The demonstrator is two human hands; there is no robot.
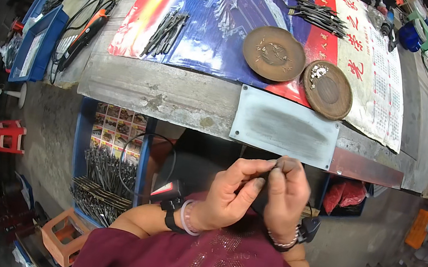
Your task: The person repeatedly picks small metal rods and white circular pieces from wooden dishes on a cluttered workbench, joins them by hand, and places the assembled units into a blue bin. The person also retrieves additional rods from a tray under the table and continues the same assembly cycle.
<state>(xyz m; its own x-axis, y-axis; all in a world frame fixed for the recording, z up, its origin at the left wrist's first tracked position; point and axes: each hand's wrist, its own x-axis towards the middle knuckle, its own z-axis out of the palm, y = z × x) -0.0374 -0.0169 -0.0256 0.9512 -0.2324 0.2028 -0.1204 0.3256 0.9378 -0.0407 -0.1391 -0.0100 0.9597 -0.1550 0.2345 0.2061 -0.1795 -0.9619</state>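
My left hand (232, 196) and my right hand (287, 196) meet just in front of the table edge, fingertips pinched together. A small dark bit shows between the fingers, mostly hidden, and I cannot make out its kind. The fingertips are smudged dark. Right beyond them a pale metal plate (280, 144) with a dark smear lies at the table's edge. Behind it stand two round brown dishes: the left dish (252, 55) holds small golden bits, the right dish (338, 100) small white pieces.
Bundles of thin dark sticks (166, 34) and more sticks (319, 16) lie on a colourful poster (206, 47). An orange-black power tool (83, 39) with a cord rests at the left by a blue tray (42, 45). Below, a blue crate (82, 140) holds many dark rods.
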